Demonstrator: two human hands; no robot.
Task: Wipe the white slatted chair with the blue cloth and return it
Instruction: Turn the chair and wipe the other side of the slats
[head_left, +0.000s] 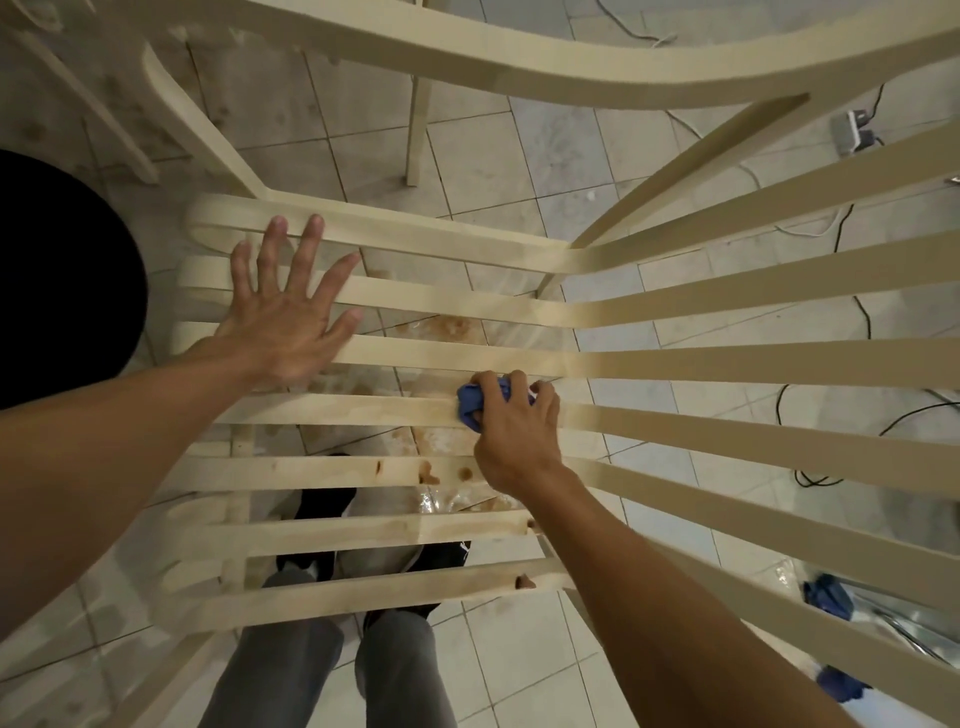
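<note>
- Cream-white slatted wooden chair (727, 364) seen from above. The seat slats run left to right, and the back slats fan out to the right.
- Right hand (514, 436): fingers curled and clamped round a bunched blue cloth (470, 405). The thumb side is toward the person.
- The blue cloth is pressed onto a middle seat slat, close to where the seat meets the back. Only its left part shows past the fingers.
- Left hand (285, 322): palm down and flat on the seat slats near the chair's left end. Fingers are straight and spread wide apart, holding nothing, and span three slats.
- Brown blotches (428, 472) sit on the slat next nearer the person, just left of the right wrist. Smaller brown marks are on the two slats nearer still.
- Pale tiled floor (493, 156) shows through the gaps, with a brownish wet patch (452, 327) under the seat.
- The person's grey trouser legs (306, 660) and black shoes (324, 512) are visible below the near slats.
- Black cables (865, 317) and a grey power strip (852, 134) lie on the floor at right.
- A second blue rag-like item (828, 597) is at lower right; what it is cannot be told.
- A large black rounded object (62, 280) sits at the left edge.
</note>
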